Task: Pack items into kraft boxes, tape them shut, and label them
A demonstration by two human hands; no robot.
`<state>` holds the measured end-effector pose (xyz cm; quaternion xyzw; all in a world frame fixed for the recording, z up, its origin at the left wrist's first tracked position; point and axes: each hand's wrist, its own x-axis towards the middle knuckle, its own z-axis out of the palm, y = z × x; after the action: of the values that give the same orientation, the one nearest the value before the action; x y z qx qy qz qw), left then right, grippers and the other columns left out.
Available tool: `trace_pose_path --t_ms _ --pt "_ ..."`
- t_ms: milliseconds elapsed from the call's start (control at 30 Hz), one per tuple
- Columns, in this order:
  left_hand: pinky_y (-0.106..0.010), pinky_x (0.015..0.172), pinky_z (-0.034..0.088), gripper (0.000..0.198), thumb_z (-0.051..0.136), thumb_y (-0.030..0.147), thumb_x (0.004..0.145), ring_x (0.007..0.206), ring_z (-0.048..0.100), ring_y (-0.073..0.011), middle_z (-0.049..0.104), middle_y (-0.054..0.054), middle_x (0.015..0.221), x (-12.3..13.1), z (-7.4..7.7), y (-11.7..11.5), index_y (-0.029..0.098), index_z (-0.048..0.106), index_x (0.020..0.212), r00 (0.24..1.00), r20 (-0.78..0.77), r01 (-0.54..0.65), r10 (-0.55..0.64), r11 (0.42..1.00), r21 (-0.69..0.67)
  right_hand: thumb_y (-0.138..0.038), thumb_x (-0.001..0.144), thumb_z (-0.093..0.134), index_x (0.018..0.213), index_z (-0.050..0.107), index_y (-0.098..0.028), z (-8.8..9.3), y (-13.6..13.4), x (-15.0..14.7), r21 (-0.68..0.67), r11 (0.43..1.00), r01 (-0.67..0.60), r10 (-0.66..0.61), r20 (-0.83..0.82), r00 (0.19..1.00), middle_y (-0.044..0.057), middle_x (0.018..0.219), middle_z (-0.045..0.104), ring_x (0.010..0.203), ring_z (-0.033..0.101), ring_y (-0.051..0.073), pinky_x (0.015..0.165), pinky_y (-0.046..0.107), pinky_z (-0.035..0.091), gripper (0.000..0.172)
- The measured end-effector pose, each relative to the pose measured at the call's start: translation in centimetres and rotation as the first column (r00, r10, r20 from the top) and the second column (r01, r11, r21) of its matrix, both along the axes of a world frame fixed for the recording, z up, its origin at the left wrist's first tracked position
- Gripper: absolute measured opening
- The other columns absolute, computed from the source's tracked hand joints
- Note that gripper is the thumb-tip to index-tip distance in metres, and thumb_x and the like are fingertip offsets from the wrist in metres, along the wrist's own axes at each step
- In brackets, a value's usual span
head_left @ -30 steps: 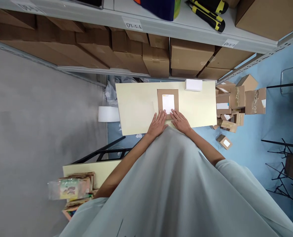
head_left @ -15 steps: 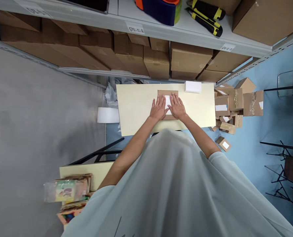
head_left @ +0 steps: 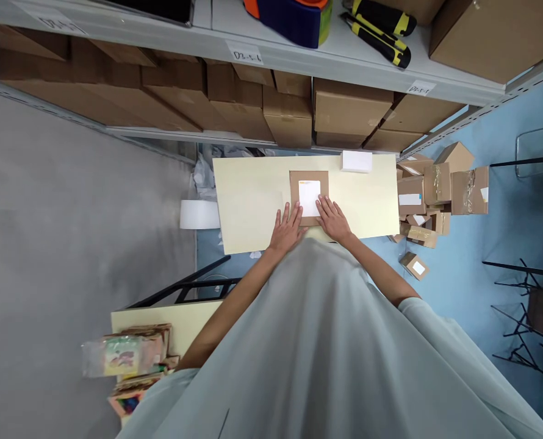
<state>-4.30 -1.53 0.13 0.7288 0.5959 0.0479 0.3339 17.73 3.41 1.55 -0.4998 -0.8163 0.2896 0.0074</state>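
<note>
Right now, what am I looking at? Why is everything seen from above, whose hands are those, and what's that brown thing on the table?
The camera sits on a person's head and looks down, so you see what they see. The big grey shape is their own shirt, and the two arms are theirs too. The left hand and right hand lie flat and open, with the fingers resting on the near edge of a brown parcel that has a white label. Nothing is gripped. The parcel lies on a pale yellow table, and a small white box sits at the table's far edge. Behind are shelves of cardboard boxes. More packages lie on the blue floor to the right.
</note>
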Motion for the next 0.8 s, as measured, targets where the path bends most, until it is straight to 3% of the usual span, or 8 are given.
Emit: trace_pose_path --t_ms 167,300,367,400,467,567,700,800 --pt "-0.066 0.143 0.0 0.082 0.043 0.049 0.111 0.179 -0.002 -0.0387 0.013 -0.016 0.191 0.5 0.0 -0.7 0.013 0.024 0.183 0.999 -0.026 -0.029 0.028 0.999 -0.028 -0.035 0.117 0.036 0.171 0.047 -0.01 -0.5 -0.6 -0.8 0.017 0.997 0.07 -0.07 -0.007 0.998 0.02 0.183 0.04 0.174 0.029 0.034 0.142 0.057 0.024 0.061" --pt "-0.067 0.141 0.02 0.083 0.051 0.05 0.11 0.178 0.006 -0.0408 0.005 -0.016 0.192 0.3 -0.6 -0.2 0.021 0.026 0.183 0.99 0.105 -0.078 0.089 0.992 -0.103 -0.044 0.116 0.046 0.153 0.064 -0.01 0.1 4.2 -2.5 0.019 0.997 0.074 -0.074 -0.02 0.997 0.027 0.171 0.052 0.163 0.041 0.041 0.137 0.061 0.03 0.053" --pt "-0.059 0.136 0.037 0.094 0.053 0.063 0.108 0.177 0.017 -0.0392 0.001 -0.021 0.192 0.1 -0.9 -0.2 0.02 0.017 0.184 0.94 0.189 -0.246 0.285 0.947 -0.205 -0.044 0.115 0.05 0.158 0.059 -0.009 0.1 7.3 -3.1 0.042 0.994 0.106 -0.105 -0.018 0.994 0.026 0.179 0.041 0.169 0.032 0.042 0.139 0.062 0.026 0.057" --pt "-0.055 0.131 0.045 0.1 0.052 0.071 0.107 0.175 0.026 -0.0383 0.005 -0.024 0.191 0.0 -1.0 -0.2 0.019 0.014 0.184 0.885 0.21 -0.348 0.417 0.889 -0.298 -0.043 0.114 0.052 0.163 0.053 -0.008 0.0 8.7 -3.4 0.048 0.991 0.126 -0.126 -0.007 0.992 0.025 0.183 0.034 0.172 0.026 0.042 0.14 0.062 0.024 0.06" --pt "-0.049 0.122 0.056 0.106 0.042 0.084 0.105 0.164 0.049 -0.037 0.027 -0.03 0.185 -0.2 -1.0 -0.4 0.016 0.019 0.182 0.727 0.218 -0.454 0.651 0.694 -0.559 -0.042 0.112 0.057 0.17 0.045 -0.007 -0.4 10.7 -3.6 0.02 0.986 0.165 -0.165 0.023 0.986 0.025 0.185 0.03 0.174 0.02 0.042 0.14 0.061 0.022 0.069" --pt "-0.047 0.118 0.06 0.106 0.029 0.089 0.105 0.144 0.07 -0.0347 0.059 -0.033 0.163 -0.6 -1.0 -0.6 0.007 0.043 0.171 0.446 0.254 -0.278 0.858 0.402 -0.872 -0.041 0.111 0.059 0.171 0.044 -0.007 -0.8 11.5 -3.3 -0.043 0.978 0.203 -0.202 0.041 0.979 0.026 0.178 0.044 0.169 0.031 0.041 0.136 0.058 0.031 0.07" --pt "-0.042 0.119 0.06 0.088 0.037 0.077 0.111 0.135 0.076 -0.0332 0.074 -0.032 0.143 -0.9 -1.2 -0.8 0.003 0.061 0.152 0.06 0.157 -0.221 0.986 0.166 -0.961 -0.041 0.11 0.062 0.158 0.055 -0.005 -0.5 9.5 -2.2 -0.041 0.953 0.301 -0.296 0.097 0.95 0.029 0.158 0.06 0.149 0.051 0.042 0.126 0.056 0.045 0.061" --pt "-0.044 0.113 0.064 0.069 0.047 0.065 0.114 0.125 0.081 -0.0323 0.08 -0.028 0.129 -0.9 -1.3 -0.8 0.005 0.065 0.145 -0.02 0.11 -0.327 0.994 0.098 -0.94 -0.05 0.108 0.065 0.146 0.061 -0.007 0.2 7.3 -0.4 -0.022 0.907 0.421 -0.418 0.081 0.905 0.028 0.146 0.065 0.138 0.059 0.043 0.119 0.056 0.049 0.058"
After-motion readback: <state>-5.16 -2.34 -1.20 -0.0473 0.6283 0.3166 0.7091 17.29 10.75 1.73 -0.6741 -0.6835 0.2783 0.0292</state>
